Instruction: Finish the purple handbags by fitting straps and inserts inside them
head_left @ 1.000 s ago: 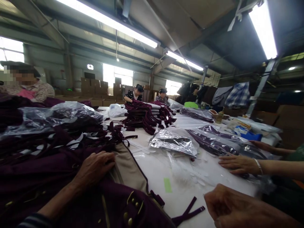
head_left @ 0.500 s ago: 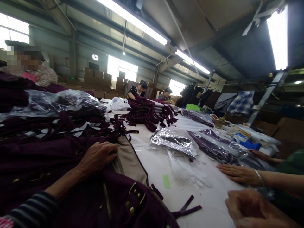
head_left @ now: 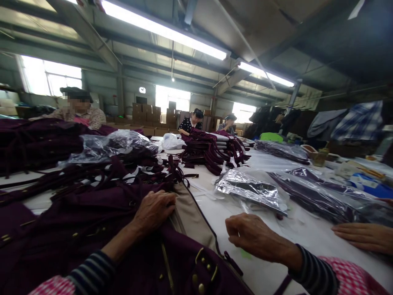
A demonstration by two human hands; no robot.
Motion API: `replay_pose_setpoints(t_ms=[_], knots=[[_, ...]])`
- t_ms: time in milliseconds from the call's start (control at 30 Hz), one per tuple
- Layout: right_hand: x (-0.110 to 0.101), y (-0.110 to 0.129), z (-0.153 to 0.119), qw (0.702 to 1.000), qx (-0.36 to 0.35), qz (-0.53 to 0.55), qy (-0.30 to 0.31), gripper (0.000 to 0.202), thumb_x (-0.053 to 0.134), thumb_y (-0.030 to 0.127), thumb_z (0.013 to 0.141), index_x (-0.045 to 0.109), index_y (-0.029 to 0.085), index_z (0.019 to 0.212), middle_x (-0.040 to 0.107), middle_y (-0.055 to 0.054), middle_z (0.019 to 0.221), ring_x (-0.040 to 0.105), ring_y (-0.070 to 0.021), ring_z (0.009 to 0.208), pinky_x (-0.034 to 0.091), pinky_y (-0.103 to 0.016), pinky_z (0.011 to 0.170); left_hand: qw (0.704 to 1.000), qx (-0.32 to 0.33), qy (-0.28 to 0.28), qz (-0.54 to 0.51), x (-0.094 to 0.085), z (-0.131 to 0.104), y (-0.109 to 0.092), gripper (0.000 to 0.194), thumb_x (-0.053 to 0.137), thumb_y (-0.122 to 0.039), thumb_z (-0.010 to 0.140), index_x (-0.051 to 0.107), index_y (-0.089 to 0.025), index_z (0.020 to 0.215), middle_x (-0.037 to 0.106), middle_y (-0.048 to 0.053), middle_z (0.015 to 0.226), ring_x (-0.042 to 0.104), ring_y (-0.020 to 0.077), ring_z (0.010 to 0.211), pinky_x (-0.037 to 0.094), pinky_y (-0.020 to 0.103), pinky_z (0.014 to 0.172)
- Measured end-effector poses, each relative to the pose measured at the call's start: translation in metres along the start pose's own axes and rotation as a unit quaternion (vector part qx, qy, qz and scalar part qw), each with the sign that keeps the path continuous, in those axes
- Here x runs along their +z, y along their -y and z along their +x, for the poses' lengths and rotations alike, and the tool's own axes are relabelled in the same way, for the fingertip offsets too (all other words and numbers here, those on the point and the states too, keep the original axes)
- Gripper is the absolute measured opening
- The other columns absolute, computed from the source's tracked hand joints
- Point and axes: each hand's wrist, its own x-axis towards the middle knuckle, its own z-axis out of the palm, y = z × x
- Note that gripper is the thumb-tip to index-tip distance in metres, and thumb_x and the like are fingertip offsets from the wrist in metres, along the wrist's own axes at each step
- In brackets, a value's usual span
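A person's left hand presses flat, fingers released, on a purple garment at lower left of the frame. The right hand, fingers loosely curled and holding nothing, hovers over the white table at lower centre, near a co-worker's hand.

Left hand presses purple garment — right hand hovers.

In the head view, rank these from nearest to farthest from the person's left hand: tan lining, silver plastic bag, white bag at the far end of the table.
From the left hand:
1. Tan lining, touching the fingers, just to their right.
2. Silver plastic bag, mid-table, further right.
3. White bag, far up the table, beside the stacked purple garments.
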Motion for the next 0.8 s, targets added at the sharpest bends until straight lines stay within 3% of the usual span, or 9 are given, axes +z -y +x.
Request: replay_pose_setpoints(t_ms=[100, 200, 367, 533, 667, 800], knots=[[-0.008, -0.006, 0.005, 0.999, -0.004, 0.032, 0.028, 0.005, 0.066, 0.024, 0.083, 0.065, 0.021, 0.085, 0.065, 0.0, 0.085, 0.057, -0.0171, 0.081, 0.036, -0.029, 0.074, 1.0, -0.001, 0.003, -0.004, 0.0, 0.0, -0.001, 0.008, 0.058, -0.023, 0.09, 0.066, -0.026, 0.09, 0.069, -0.001, 0.09, 0.062, 0.0214, 0.09, 0.032, 0.034, 0.079], [-0.014, -0.007, 0.023, 0.994, -0.011, 0.111, 0.007, 0.012, 0.065, 0.031, 0.087, 0.069, 0.02, 0.091, 0.067, -0.002, 0.09, 0.059, -0.0178, 0.084, 0.04, -0.028, 0.075, 1.0, -0.002, 0.004, -0.006, 0.0, -0.001, -0.001, 0.01, 0.057, -0.023, 0.09, 0.066, -0.026, 0.088, 0.068, -0.001, 0.088, 0.062, 0.0211, 0.088, 0.031, 0.035, 0.079], [-0.012, 0.012, 0.062, 0.991, -0.066, 0.105, -0.051, 0.01, 0.061, 0.02, 0.087, 0.07, 0.017, 0.083, 0.067, -0.002, 0.083, 0.058, -0.0151, 0.077, 0.04, -0.025, 0.072, 1.0, 0.002, 0.008, -0.004, -0.001, -0.001, -0.001, 0.012, 0.055, -0.023, 0.091, 0.065, -0.026, 0.087, 0.067, -0.001, 0.086, 0.061, 0.0207, 0.086, 0.031, 0.035, 0.078], [-0.019, 0.027, 0.072, 0.983, -0.103, 0.087, -0.126, 0.014, 0.057, 0.014, 0.088, 0.069, 0.017, 0.081, 0.067, -0.001, 0.08, 0.057, -0.0129, 0.073, 0.038, -0.025, 0.071, 1.0, 0.002, 0.017, 0.004, -0.001, 0.0, 0.001, 0.012, 0.055, -0.026, 0.092, 0.065, -0.026, 0.086, 0.064, 0.0, 0.083, 0.06, 0.0208, 0.083, 0.031, 0.035, 0.077], [-0.028, 0.011, 0.067, 0.979, -0.069, 0.115, -0.153, 0.012, 0.06, 0.015, 0.086, 0.07, 0.016, 0.078, 0.066, 0.0, 0.073, 0.056, -0.0124, 0.07, 0.036, -0.025, 0.069, 0.999, -0.008, 0.032, 0.0, -0.001, 0.001, 0.003, 0.014, 0.054, -0.029, 0.093, 0.065, -0.026, 0.085, 0.065, -0.001, 0.085, 0.06, 0.0198, 0.082, 0.032, 0.034, 0.078], [-0.029, -0.015, 0.058, 0.979, -0.036, 0.16, -0.123, 0.011, 0.061, 0.014, 0.083, 0.07, 0.015, 0.076, 0.063, 0.001, 0.071, 0.054, -0.0117, 0.068, 0.035, -0.023, 0.065, 0.997, -0.041, 0.056, -0.016, -0.004, 0.002, 0.002, 0.017, 0.052, -0.032, 0.091, 0.064, -0.024, 0.083, 0.064, 0.0, 0.085, 0.06, 0.0195, 0.083, 0.033, 0.033, 0.078]])
